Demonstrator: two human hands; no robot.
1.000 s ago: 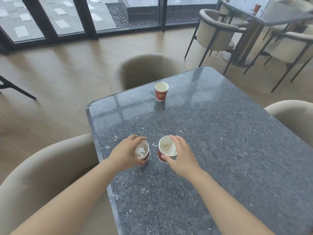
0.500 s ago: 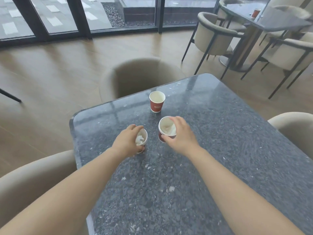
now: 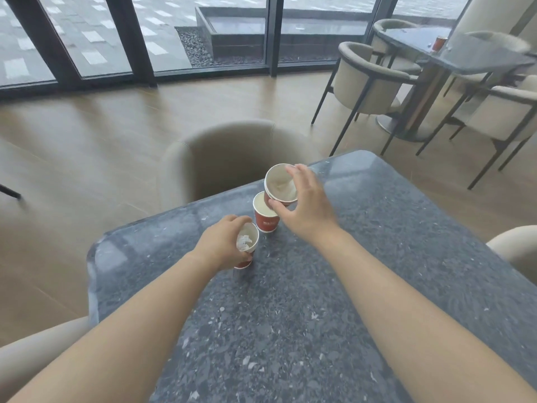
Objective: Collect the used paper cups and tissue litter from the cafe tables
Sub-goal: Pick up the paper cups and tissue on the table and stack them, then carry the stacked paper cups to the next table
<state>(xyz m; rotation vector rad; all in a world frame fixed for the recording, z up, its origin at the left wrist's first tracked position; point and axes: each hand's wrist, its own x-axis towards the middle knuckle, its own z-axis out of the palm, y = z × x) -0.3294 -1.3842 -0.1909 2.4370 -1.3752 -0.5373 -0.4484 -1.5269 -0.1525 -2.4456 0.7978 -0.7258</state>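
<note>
Speckled dark grey stone forms the table top (image 3: pixel 290 330), which fills the near field under both our forearms.

1. Our left hand (image 3: pixel 222 244) grips the first cup (image 3: pixel 249 242), fingers curled round its left wall. A crumpled tissue (image 3: pixel 244 242) sits inside this cup. We cannot tell whether its red base rests on the stone or hangs just above it.
2. Just beyond it, the second cup (image 3: pixel 266 219) stands upright on the stone, red-walled with a pale interior.
3. Our right hand (image 3: pixel 309 206) pinches the third cup (image 3: pixel 280 183) by its rim, thumb on the near edge and fingertips on the far edge. This cup is raised, tilted toward us, and overlaps the rim of the second cup.

A beige upholstered chair (image 3: pixel 226 158) is tucked against the far edge of the table. Similar chairs sit at our near left (image 3: pixel 37 362) and at the right (image 3: pixel 515 248).

Wood-plank flooring (image 3: pixel 101 135) runs to a glazed wall (image 3: pixel 203 30) with dark frames, with paving visible outside. At the far right stands a second table (image 3: pixel 470 58), ringed by beige chairs on dark metal legs (image 3: pixel 369 80). On it stands a red far cup (image 3: pixel 438 43).
</note>
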